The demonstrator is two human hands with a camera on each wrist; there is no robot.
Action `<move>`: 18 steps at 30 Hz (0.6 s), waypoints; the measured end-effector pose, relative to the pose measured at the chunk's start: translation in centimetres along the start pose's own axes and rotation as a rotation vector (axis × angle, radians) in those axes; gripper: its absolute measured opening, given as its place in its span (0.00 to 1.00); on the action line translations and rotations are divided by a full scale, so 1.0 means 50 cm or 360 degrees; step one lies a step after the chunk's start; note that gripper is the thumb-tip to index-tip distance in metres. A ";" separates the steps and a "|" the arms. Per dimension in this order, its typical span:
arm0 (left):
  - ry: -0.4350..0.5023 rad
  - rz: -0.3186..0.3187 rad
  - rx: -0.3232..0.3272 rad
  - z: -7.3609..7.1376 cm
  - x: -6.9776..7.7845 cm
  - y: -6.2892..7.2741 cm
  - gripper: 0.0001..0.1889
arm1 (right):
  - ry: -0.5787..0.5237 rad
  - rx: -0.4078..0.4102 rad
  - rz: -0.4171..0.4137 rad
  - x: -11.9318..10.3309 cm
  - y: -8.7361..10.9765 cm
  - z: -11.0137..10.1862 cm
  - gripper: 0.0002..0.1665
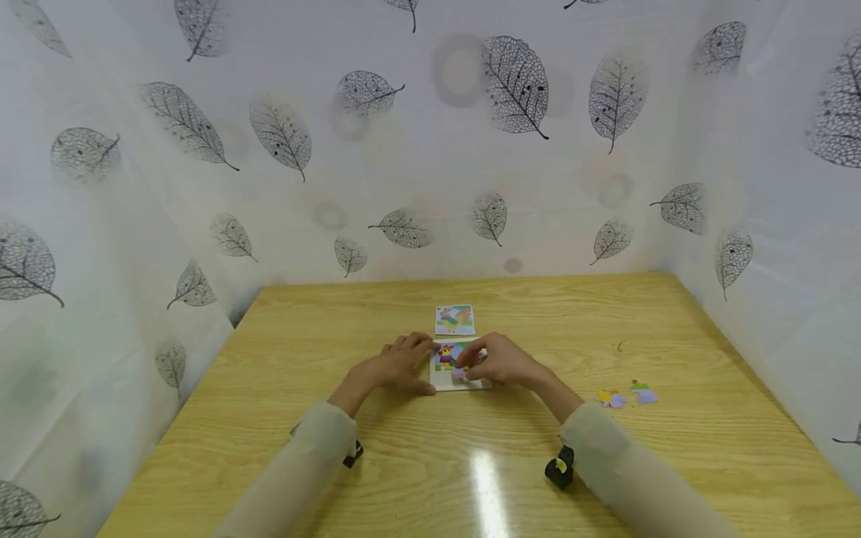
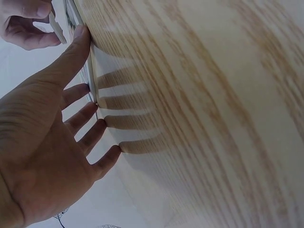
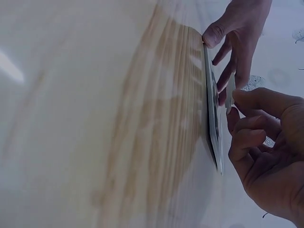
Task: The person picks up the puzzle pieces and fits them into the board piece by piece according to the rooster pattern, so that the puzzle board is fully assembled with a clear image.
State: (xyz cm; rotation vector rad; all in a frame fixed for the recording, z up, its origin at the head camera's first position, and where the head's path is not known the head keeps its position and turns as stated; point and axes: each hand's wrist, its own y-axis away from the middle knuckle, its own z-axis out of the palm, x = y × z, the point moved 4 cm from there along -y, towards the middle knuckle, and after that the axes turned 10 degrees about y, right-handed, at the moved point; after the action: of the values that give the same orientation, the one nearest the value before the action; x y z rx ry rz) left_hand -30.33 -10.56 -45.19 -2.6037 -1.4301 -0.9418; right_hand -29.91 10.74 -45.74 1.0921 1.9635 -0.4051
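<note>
A small puzzle board (image 1: pixel 442 382) with a white frame lies mid-table, its upper part filled with colourful pieces. My left hand (image 1: pixel 401 364) rests at the board's left edge, thumb and fingertips touching its side and the tabletop, fingers fairly straight. Above the board, my right hand (image 1: pixel 506 362) pinches a puzzle piece (image 3: pixel 230 92) between thumb and fingertips; the piece stands tilted, slightly off the board. In the left wrist view the same piece (image 2: pixel 58 28) shows edge-on. The right hand hides part of the board's right side.
Behind the board lies a square picture card (image 1: pixel 454 320) with a printed bird. Loose puzzle pieces (image 1: pixel 610 398) lie to the right, beyond the right forearm, with another piece (image 1: pixel 643 392) beside them. Leaf-printed white curtains (image 1: pixel 417 149) enclose the wooden table (image 1: pixel 323 321) at the back and sides.
</note>
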 end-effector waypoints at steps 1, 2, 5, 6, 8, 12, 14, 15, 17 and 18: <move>-0.0006 -0.0001 0.0001 0.001 -0.001 -0.001 0.43 | 0.0014 0.0002 -0.0003 -0.001 -0.002 0.002 0.11; -0.0009 -0.0001 0.0002 0.002 -0.002 -0.002 0.43 | 0.0034 0.0009 -0.0007 -0.002 -0.005 0.003 0.10; -0.0006 0.0004 -0.0001 0.001 -0.002 -0.002 0.43 | 0.0046 0.0013 -0.0014 -0.005 -0.011 0.010 0.10; 0.0001 0.0013 0.0005 0.000 0.000 -0.001 0.42 | 0.0048 0.0010 -0.0019 -0.007 -0.013 0.012 0.10; 0.0020 0.0028 0.0010 -0.002 0.002 0.002 0.42 | 0.0030 -0.0005 -0.0018 -0.009 -0.018 0.018 0.10; 0.0012 0.0034 0.0005 0.000 -0.001 0.003 0.42 | 0.0043 -0.0027 -0.0042 -0.016 -0.029 0.029 0.09; 0.0004 0.0038 0.0007 0.001 -0.003 0.002 0.41 | 0.0078 -0.0020 -0.0056 -0.020 -0.033 0.033 0.09; -0.0001 0.0037 0.0007 0.002 -0.004 0.002 0.41 | 0.0099 -0.0015 -0.0060 -0.022 -0.035 0.035 0.09; -0.0001 0.0041 0.0009 0.000 -0.003 0.002 0.41 | 0.0148 0.0005 -0.0063 -0.025 -0.038 0.037 0.08; -0.0001 0.0041 0.0008 -0.001 -0.002 0.002 0.41 | 0.0171 0.0016 -0.0060 -0.027 -0.039 0.038 0.08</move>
State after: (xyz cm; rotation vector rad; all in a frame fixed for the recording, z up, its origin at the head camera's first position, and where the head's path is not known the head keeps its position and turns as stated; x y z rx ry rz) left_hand -30.31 -10.70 -45.16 -2.6124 -1.3935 -0.9335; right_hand -30.15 7.75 -46.02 1.1046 2.0811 -0.3836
